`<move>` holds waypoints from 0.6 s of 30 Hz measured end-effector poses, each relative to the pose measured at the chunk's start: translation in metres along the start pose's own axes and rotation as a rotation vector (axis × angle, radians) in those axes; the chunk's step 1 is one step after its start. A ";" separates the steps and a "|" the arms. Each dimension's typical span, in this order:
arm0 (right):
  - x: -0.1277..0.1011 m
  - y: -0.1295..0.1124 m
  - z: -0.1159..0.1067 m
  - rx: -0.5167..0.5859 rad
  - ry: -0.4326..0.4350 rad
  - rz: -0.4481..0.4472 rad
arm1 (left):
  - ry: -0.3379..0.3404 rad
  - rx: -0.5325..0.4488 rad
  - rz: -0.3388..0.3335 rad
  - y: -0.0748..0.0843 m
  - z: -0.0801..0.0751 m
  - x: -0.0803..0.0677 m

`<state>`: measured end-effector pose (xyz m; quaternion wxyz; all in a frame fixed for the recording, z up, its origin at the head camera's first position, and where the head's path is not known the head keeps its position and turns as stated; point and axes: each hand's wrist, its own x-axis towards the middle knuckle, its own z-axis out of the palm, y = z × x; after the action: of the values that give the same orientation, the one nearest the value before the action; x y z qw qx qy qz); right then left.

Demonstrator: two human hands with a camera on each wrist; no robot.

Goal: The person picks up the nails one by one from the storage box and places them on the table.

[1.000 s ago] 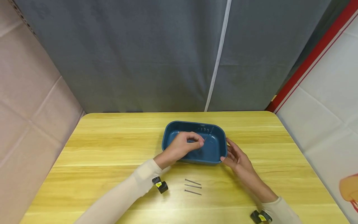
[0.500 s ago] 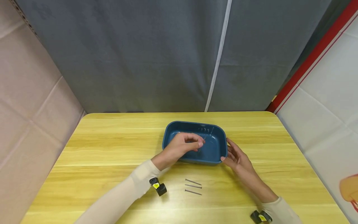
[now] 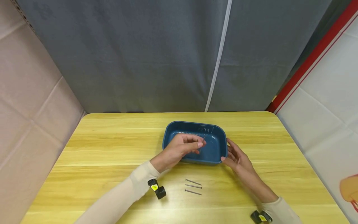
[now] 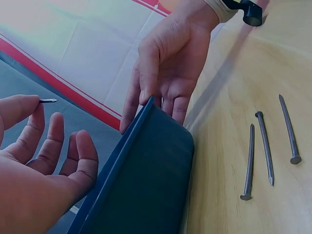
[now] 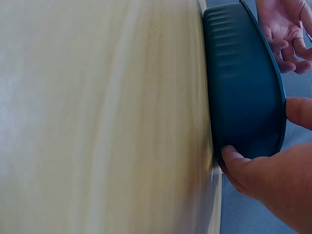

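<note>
My left hand [image 3: 180,147] is over the blue tray [image 3: 213,149], pinching a nail [image 4: 48,100] between thumb and forefinger. Only the nail's pointed end shows past the fingertips in the left wrist view; the rest is hidden by the fingers. The other fingers of that hand are loosely bent. At the tray's right end, my right hand [image 3: 239,158] holds it with the thumb at the rim and the fingers along the outer wall. Nearer the person, three grey nails [image 3: 193,187] lie side by side on the table, one pointing opposite to its neighbours.
The wooden table [image 3: 112,140] backs onto a grey curtain [image 3: 139,62]. White panels [image 3: 330,124] stand to the right and pale ones [image 3: 33,93] to the left. Each wrist wears a small black camera [image 3: 157,189].
The left hand has shifted very slightly toward the left, still over the tray, and the pinched nail has turned a little in its fingertips. The right hand, tray and table nails stay put.
</note>
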<state>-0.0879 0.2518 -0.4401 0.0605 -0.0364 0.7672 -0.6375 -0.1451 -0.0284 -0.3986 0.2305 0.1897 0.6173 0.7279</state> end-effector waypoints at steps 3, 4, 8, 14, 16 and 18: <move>0.000 0.000 0.000 0.005 0.000 -0.003 | -0.002 -0.040 -0.002 0.000 0.001 -0.001; -0.001 0.000 0.000 0.008 0.000 -0.002 | -0.004 -0.055 -0.002 0.000 0.002 -0.001; -0.001 0.000 0.000 0.007 0.004 0.006 | -0.019 -0.117 -0.007 0.001 0.005 -0.004; -0.002 -0.002 0.002 -0.004 0.006 0.013 | -0.056 -0.152 -0.002 0.000 0.008 -0.011; -0.002 -0.002 0.002 -0.005 0.007 0.011 | -0.066 -0.145 0.000 -0.001 0.009 -0.015; -0.002 -0.002 0.002 -0.005 0.005 0.007 | -0.071 -0.134 -0.001 -0.002 0.009 -0.019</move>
<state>-0.0861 0.2500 -0.4383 0.0607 -0.0320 0.7690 -0.6356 -0.1239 -0.0315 -0.3988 0.2650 0.1994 0.5588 0.7601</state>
